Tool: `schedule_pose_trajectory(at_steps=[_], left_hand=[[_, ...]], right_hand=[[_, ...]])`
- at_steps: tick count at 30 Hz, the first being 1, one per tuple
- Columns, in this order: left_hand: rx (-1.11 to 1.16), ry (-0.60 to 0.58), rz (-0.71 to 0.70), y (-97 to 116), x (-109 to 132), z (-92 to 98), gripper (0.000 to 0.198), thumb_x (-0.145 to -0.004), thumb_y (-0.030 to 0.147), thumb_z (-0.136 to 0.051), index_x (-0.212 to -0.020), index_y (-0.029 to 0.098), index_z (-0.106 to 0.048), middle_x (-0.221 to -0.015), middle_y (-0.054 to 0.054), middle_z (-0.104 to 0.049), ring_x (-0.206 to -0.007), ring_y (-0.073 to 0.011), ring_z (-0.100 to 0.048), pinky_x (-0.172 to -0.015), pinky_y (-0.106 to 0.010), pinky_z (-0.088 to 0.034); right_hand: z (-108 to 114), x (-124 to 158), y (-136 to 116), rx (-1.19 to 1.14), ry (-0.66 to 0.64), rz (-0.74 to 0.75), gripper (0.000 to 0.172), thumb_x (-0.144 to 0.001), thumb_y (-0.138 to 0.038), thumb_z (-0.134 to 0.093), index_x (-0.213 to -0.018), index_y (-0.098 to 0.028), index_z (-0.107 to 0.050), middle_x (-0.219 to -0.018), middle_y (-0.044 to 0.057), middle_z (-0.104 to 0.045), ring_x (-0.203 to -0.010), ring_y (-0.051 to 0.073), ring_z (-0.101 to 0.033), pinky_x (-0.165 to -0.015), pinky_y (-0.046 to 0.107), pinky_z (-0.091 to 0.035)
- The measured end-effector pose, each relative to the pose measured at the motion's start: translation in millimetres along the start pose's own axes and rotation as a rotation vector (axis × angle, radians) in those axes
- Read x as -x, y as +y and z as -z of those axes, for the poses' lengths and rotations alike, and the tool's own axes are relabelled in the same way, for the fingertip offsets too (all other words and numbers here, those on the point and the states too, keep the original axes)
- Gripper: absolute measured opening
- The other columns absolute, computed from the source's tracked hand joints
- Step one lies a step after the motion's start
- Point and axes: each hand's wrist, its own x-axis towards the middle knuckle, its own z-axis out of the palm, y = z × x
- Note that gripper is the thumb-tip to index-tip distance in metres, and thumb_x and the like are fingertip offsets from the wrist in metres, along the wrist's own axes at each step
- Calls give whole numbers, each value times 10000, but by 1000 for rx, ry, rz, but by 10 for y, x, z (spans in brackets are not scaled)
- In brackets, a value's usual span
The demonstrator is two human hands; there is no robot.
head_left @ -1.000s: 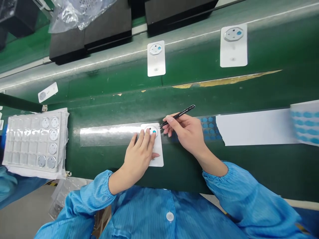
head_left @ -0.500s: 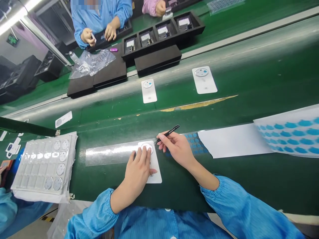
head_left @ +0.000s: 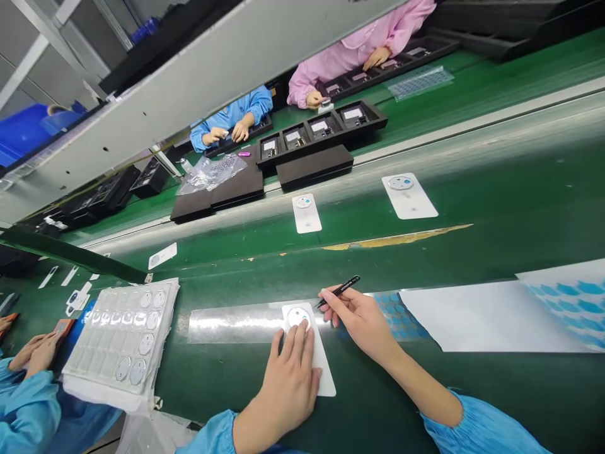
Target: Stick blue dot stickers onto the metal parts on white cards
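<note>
At the near edge of the desk (head_left: 227, 372), the left hand (head_left: 288, 378) lies flat on a white card (head_left: 327, 381), its grip holding nothing; just right, the right hand (head_left: 362, 321) pinches black tweezers (head_left: 341, 289) in its grip.

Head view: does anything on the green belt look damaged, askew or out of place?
The green belt has a yellowish scuff beyond the hands, like worn surface. A small white card far left lies skewed. The card under the left hand and the tweezers in the right hand look normal.

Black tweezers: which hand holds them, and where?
Right hand pinches the thin black tweezers near their tip end; left hand presses a white rectangular card.
</note>
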Motion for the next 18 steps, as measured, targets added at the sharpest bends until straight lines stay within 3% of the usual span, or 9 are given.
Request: schedule_pose_trajectory(at_steps=[4, 10, 18], left_hand=[[54, -11, 26, 13, 5, 51, 673, -1093, 466, -326, -1667, 140, -199, -1722, -90, -157, -1565, -279, -285, -1240, -441, -285], [161, -41, 70, -20, -14, 55, 811, -1054, 638, -324, -1680, 176, -92, -1719, -58, -133, -1525, -278, -370, -1207, -437, -335], [182, -61, 80, -7, -23, 6, 823, -1055, 631, -315, -1681, 175, -35, -1712, -63, -120, -1544, -284, -342, -1222, -436, -325]], right_hand=[[8, -2, 15, 18, -20, -7, 541, -852, -690, -707, -912, -152, -723, -689, 70, -716, -540, 161, -611, -547, 301, -520], [5, -6, 16, 6, -10, -11, 573, -832, -715, -707, -919, -149, -730, -683, 71, -707, -542, 171, -614, -536, 310, -519], [10, -20, 38, 13, -5, 1, 583, -825, -728, -703, -915, -152, -734, -673, 71, -707, -530, 170, -606, -541, 317, -529]])
